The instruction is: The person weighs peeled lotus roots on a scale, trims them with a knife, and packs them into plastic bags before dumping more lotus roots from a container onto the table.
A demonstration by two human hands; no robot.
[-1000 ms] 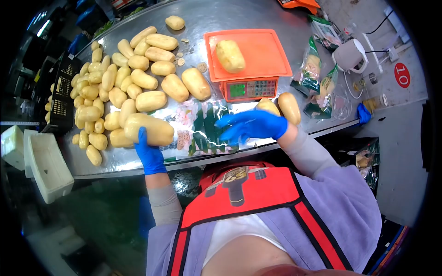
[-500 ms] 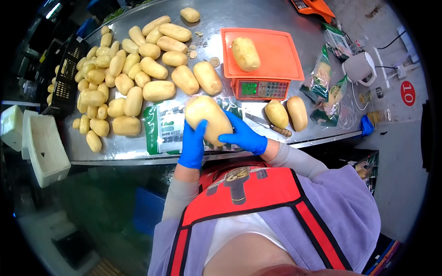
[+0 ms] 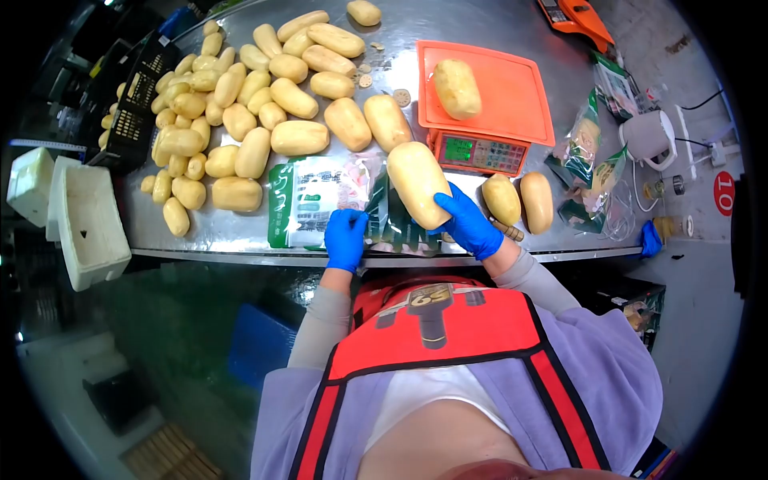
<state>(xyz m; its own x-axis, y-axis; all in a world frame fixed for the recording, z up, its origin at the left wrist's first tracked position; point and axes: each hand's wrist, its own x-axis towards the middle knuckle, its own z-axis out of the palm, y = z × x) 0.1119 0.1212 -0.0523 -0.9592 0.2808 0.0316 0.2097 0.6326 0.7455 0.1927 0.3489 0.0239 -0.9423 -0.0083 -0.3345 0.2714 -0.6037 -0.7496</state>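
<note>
My right hand (image 3: 470, 222), in a blue glove, grips the lower end of a large peeled lotus root (image 3: 418, 186), held tilted above the table's front edge. My left hand (image 3: 347, 238), gloved too, is closed with fingertips pinched at the near edge of a printed green-and-white plastic bag (image 3: 312, 200); the exact grip is partly hidden. Another lotus root (image 3: 457, 89) lies on the orange scale (image 3: 512, 96), whose green display is lit. Right of my right hand lie two more lotus roots, a shorter one (image 3: 502, 199) and a longer one (image 3: 536, 202), beside a knife handle (image 3: 508, 230).
A big pile of lotus roots (image 3: 240, 120) covers the left of the metal table (image 3: 384, 48), by a black crate (image 3: 140, 112). White foam boxes (image 3: 92, 228) stand at far left. Filled bags (image 3: 588, 180) and a white cup-shaped appliance (image 3: 646, 138) are at right.
My left hand has let go of the large lotus root and moved down to the plastic bag. My right hand alone now holds the root, slightly further right. The whole view has shifted.
</note>
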